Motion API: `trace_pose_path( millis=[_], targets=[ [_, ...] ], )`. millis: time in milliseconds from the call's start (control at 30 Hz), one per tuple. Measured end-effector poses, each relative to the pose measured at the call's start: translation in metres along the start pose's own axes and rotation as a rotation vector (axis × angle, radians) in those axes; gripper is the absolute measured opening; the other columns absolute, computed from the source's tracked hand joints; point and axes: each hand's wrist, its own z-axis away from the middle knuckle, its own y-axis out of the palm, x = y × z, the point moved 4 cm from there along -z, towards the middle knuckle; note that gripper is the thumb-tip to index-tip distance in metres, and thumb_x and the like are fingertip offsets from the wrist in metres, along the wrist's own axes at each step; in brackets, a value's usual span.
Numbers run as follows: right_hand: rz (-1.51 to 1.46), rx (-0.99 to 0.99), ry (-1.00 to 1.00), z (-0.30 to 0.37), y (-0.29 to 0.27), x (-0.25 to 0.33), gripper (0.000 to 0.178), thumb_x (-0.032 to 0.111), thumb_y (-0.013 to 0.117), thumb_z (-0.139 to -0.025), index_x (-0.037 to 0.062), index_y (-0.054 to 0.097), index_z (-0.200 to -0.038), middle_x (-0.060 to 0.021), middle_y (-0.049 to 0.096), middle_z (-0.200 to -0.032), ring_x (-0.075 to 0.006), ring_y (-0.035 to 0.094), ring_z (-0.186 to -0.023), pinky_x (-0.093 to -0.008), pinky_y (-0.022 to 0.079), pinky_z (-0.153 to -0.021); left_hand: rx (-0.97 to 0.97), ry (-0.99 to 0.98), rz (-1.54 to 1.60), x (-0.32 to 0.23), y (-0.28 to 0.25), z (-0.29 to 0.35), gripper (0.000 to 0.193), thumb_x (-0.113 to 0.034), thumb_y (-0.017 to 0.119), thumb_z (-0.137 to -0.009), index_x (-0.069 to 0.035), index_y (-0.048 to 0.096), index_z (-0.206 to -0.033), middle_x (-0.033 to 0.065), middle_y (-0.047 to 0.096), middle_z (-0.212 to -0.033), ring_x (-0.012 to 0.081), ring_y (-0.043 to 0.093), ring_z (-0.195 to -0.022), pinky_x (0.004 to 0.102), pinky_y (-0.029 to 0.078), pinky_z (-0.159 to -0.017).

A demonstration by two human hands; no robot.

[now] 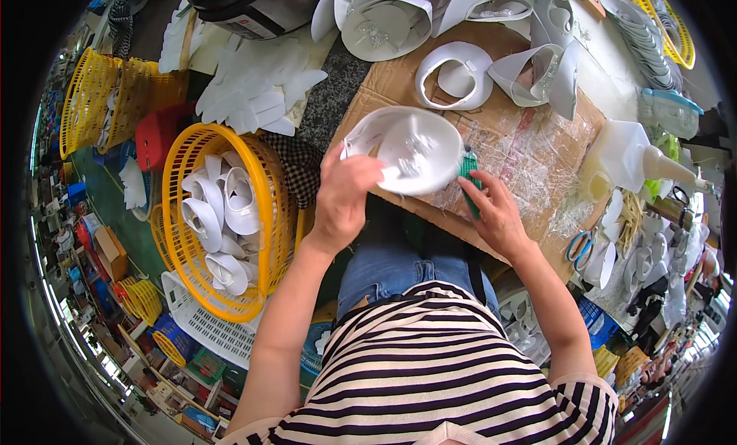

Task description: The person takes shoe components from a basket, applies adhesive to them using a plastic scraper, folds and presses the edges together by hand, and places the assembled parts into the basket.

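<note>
A white, smooth, bowl-shaped piece (437, 149) is tilted above the near edge of a cardboard sheet (530, 149), its hollow side facing up. Clear, shiny material lies inside it. My left hand (343, 199) grips its left rim, with thumb and fingers closed. At its right side, my right hand (495, 215) is closed around a slim green tool (468, 180). The upper end of the tool is close to the piece's rim; whether they touch I cannot tell. Similar white curved pieces (454, 75) stand at the back of the cardboard.
On the left, a yellow basket (265, 238) holds several white rolled pieces. Flat white cutouts (249, 84) are heaped behind it. To the right are a translucent bottle (622, 149), blue-handled scissors (581, 247) and a lidded clear tub (668, 113). A dark case (257, 8) sits at the back.
</note>
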Motion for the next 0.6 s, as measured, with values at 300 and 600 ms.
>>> trace_pose_path(
  millis=[300,600],
  targets=[
    [-0.284,-0.269,0.236,-0.020,-0.059,0.003,0.020,0.008,0.072,-0.074,0.0067,0.069,-0.094,-0.0086,0.057,-0.098,-0.0240,0.055,-0.092,-0.0342,0.045,-0.076,0.282,0.366,-0.243,-0.057,-0.002,0.008,0.024,-0.009,0.064,-0.077,-0.020,0.058,-0.097,-0.0036,0.059,-0.096,0.0131,0.060,-0.093,0.0442,0.029,-0.105],
    [-0.129,-0.028,-0.152,-0.081,-0.047,0.062,0.012,0.012,0.070,-0.075,0.0093,0.069,-0.087,-0.0046,0.054,-0.085,-0.0226,0.053,-0.083,-0.0349,0.041,-0.075,0.371,0.442,-0.230,-0.071,0.005,0.010,0.020,-0.010,0.062,-0.077,-0.021,0.058,-0.094,-0.0045,0.058,-0.092,0.0118,0.059,-0.089,0.0407,0.031,-0.102]
  ],
)
